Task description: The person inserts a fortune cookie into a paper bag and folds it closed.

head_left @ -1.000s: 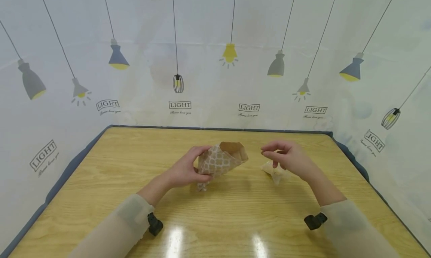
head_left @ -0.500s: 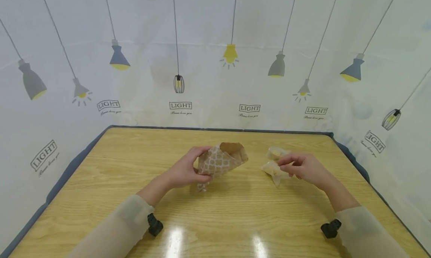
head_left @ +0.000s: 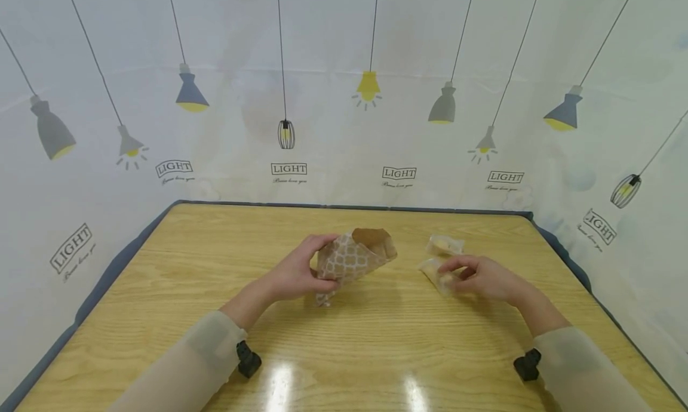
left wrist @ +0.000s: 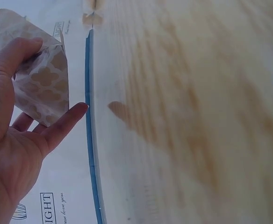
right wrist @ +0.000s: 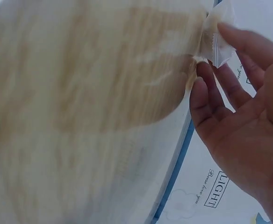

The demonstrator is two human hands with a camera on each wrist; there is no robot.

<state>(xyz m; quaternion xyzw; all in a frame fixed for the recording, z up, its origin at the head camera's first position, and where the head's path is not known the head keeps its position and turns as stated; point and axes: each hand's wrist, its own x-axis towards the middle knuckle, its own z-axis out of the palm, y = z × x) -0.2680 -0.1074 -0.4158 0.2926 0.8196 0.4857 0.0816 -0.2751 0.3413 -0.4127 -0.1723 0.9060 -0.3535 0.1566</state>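
My left hand [head_left: 298, 270] holds a brown paper bag [head_left: 352, 260] with a white lattice pattern, thumb on the near side and fingers behind. The bag is tilted, its gaping mouth facing right; what lies inside cannot be made out. In the left wrist view the patterned bag [left wrist: 45, 77] shows beyond the thumb. My right hand [head_left: 486, 280] is at the nearer of two small clear-wrapped snack packets [head_left: 431, 270] on the table. The right wrist view shows thumb and fingers pinching the packet's crimped wrapper [right wrist: 216, 44]. Fingers partly cover it.
Just behind that packet lies the second clear-wrapped snack packet [head_left: 446, 245], with something pale yellow inside. The wooden table [head_left: 355, 340] has a dark blue edging [head_left: 355, 207] along its back and sides. A white printed curtain [head_left: 333, 131] rises around it.
My right hand has moved back from beside the bag's mouth, uncovering the far packet, then lowered onto the nearer one and taken hold of it. My left hand and the bag stay put.
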